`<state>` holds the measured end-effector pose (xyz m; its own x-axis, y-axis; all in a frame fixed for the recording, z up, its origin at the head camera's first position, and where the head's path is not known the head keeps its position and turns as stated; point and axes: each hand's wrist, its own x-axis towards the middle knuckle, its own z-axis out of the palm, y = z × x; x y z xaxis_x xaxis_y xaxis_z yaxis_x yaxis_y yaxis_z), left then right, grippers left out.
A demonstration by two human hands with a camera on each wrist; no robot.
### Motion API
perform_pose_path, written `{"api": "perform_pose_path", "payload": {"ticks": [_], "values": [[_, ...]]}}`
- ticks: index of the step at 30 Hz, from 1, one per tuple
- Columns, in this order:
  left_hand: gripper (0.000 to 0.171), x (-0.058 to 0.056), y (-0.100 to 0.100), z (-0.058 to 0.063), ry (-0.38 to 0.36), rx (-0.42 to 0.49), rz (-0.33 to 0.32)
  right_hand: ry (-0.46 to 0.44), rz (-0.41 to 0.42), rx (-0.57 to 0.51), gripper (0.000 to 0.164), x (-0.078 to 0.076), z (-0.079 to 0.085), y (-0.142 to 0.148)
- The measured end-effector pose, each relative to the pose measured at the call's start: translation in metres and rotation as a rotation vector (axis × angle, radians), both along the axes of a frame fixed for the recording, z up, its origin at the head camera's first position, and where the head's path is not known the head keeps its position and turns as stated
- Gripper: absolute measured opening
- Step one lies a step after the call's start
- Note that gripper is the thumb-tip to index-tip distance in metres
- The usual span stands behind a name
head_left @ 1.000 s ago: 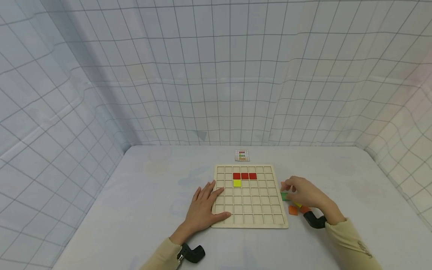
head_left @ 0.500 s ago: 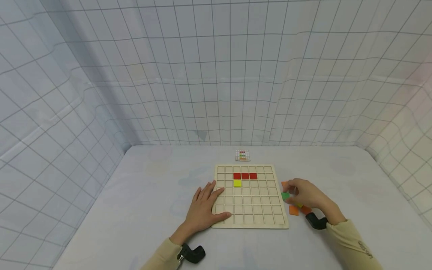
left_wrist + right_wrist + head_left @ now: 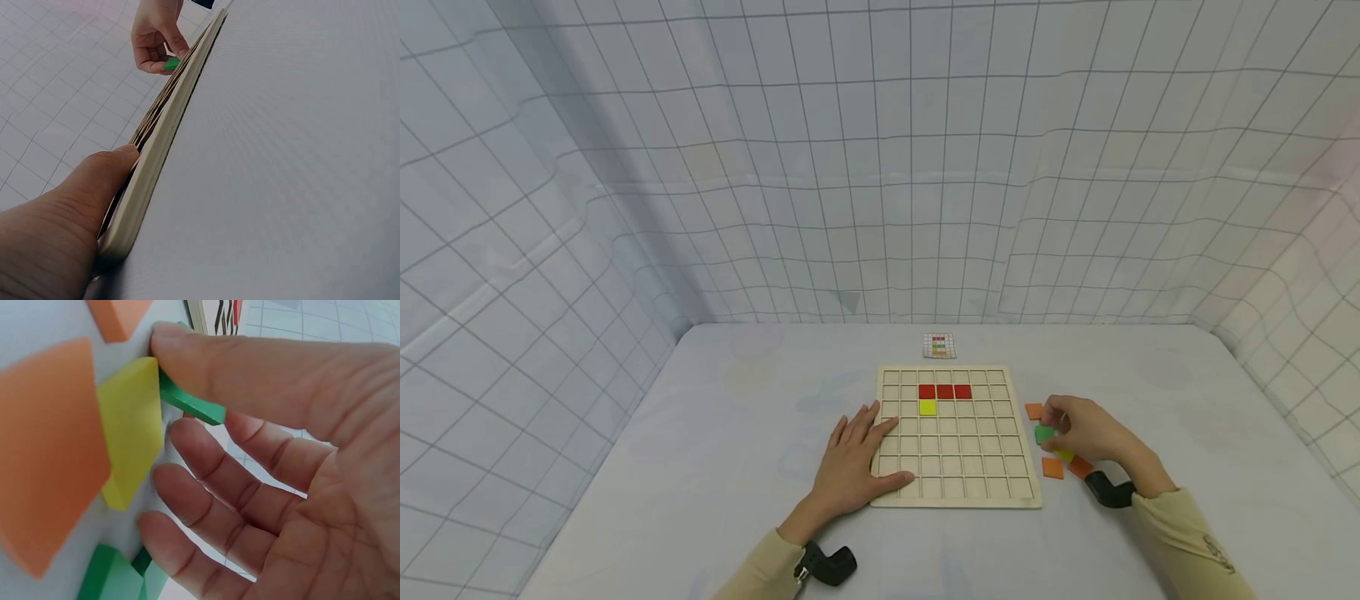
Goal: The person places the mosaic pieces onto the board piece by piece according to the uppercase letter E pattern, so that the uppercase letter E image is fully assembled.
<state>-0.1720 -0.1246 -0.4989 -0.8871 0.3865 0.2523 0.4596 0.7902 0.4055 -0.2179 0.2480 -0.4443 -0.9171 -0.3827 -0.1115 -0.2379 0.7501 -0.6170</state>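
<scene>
My left hand lies with fingers spread on the left edge of a pale wooden grid board; its thumb rests along the near-left corner. Three red square tiles sit in a row in the board's cells, and one yellow tile sits below the leftmost. To the right of the board, my right hand pinches a green tile between thumb and fingers. In the right wrist view, the thumb covers part of that green tile, and the other fingers are loosely bent.
Near the right hand lie several orange tiles and another yellow tile. More green shows low in the right wrist view. Behind the board is a small pattern card with coloured squares. Grid-lined curtains surround the white table.
The green tile has shifted right, away from the board's edge, along with my right hand. An orange tile behind it now shows more fully. The left hand has stayed in place.
</scene>
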Motion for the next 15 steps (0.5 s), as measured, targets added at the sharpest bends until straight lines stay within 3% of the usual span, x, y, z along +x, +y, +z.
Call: {"api": "perform_pose_path", "payload": {"ticks": [9, 15], "values": [[0.082, -0.0009, -0.0003, -0.0022, 0.005, -0.004, 0.002, 0.029, 0.032, -0.022, 0.022, 0.0009, 0.0005, -0.0002], [0.083, -0.0007, -0.0004, -0.0017, 0.011, -0.004, 0.001, 0.158, 0.071, -0.079, 0.018, -0.0001, -0.002, -0.0064]]}}
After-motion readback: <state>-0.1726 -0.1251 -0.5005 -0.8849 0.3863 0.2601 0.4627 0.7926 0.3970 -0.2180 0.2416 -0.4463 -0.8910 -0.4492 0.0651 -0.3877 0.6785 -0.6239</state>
